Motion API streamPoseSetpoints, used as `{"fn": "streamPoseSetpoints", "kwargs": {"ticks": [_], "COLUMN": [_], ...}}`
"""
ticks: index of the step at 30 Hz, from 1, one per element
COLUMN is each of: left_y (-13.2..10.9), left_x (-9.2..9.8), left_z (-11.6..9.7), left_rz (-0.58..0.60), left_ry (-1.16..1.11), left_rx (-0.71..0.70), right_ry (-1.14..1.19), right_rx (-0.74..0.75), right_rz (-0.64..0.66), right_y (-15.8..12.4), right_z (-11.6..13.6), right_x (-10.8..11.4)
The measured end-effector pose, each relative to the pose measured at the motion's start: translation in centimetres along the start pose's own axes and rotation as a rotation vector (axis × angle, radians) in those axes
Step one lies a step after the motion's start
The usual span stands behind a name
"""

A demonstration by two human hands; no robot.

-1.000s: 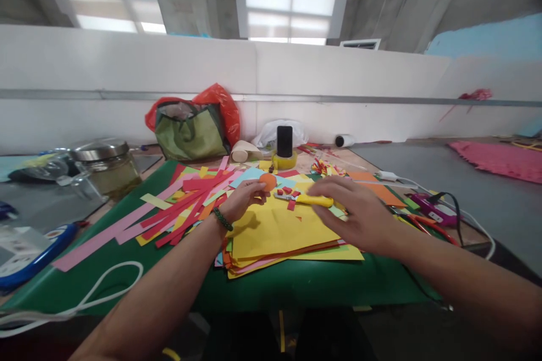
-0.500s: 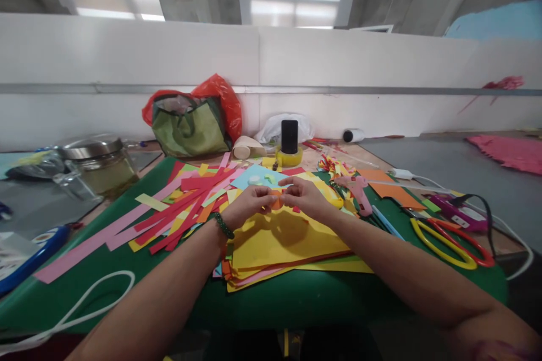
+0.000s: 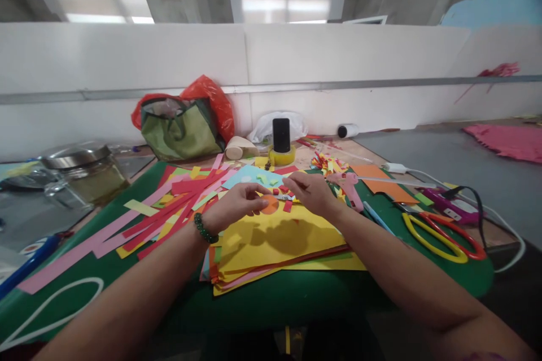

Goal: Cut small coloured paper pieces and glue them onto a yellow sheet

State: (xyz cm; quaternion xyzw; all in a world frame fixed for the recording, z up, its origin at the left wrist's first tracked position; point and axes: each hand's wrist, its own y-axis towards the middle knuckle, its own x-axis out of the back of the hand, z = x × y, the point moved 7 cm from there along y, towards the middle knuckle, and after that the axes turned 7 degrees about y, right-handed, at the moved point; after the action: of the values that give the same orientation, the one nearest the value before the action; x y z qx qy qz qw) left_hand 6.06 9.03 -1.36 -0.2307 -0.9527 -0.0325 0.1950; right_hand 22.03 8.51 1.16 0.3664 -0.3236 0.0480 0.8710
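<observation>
My left hand (image 3: 242, 207), with a green bead bracelet at the wrist, pinches an orange paper disc (image 3: 270, 204) by its left edge. To the right, my right hand (image 3: 312, 190) is raised slightly, apart from the disc. Its fingertips are pressed together, and whatever may be between them is too small to make out. Several small red paper bits (image 3: 288, 206) lie close by its fingertips. Below both hands is a stack of yellow paper sheets (image 3: 254, 253). Beyond them, a light blue sheet (image 3: 243, 177) carries small light green pieces (image 3: 266, 180).
Loose paper strips (image 3: 165, 203) cover the left of the green mat (image 3: 296, 299). At right lie a pink glue gun (image 3: 349, 187), scissors (image 3: 440, 236) with yellow and red handles, and a purple box (image 3: 459, 211). A phone (image 3: 281, 134) stands behind; a glass jar (image 3: 91, 174) sits left.
My hands have moved apart. The right hand has let go of the orange disc, which stays in the left hand and now shows more fully. The view has shifted slightly.
</observation>
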Motion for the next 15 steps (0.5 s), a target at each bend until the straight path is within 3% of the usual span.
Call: {"fn": "streamPoseSetpoints", "kwargs": {"ticks": [5,9,13,15], "left_y": [0.8,0.8,0.0,-0.3], "left_x": [-1.4,-1.8,-1.5,-1.7], "left_z": [2.0,3.3,2.6,2.1], "left_rz": [0.072,-0.039,-0.184,-0.179], "left_ry": [0.182,0.462,0.784,0.896], "left_rx": [0.029,-0.016,-0.118,-0.166], "right_ry": [-0.095,-0.092,-0.071,-0.064], "right_rx": [-0.074,-0.092,-0.041,0.001], "right_rz": [0.091,0.143,0.146,0.148], "right_y": [0.5,0.3,-0.1,-0.2], "right_z": [-1.0,-1.0,-0.3,0.5], "right_x": [-0.3,-0.6,-1.0,-0.9]}}
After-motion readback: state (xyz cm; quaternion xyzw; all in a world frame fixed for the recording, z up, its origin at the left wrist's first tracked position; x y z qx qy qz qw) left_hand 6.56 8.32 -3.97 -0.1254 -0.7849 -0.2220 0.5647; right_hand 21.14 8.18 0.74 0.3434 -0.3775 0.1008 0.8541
